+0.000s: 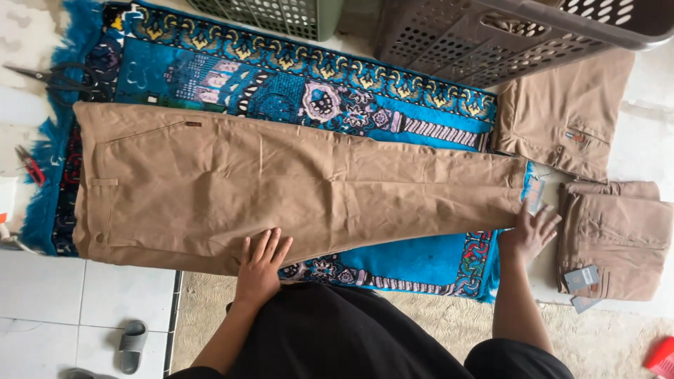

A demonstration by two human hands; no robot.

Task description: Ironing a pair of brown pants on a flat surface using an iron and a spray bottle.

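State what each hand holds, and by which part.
Nothing is gripped. The left hand lies flat on the trousers' thigh; the right hand presses at the leg hem.

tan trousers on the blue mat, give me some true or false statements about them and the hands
1. The long tan cotton trousers lie spread flat across the blue patterned mat. True.
2. The left hand rests flat on the trousers' near edge. True.
3. The right hand holds the black scissors. False: it lies open at the trouser hem; the scissors lie untouched beside the mat's far corner.
4. The folded tan trousers sit inside the brown plastic laundry basket. False: they lie on the floor beside the mat.
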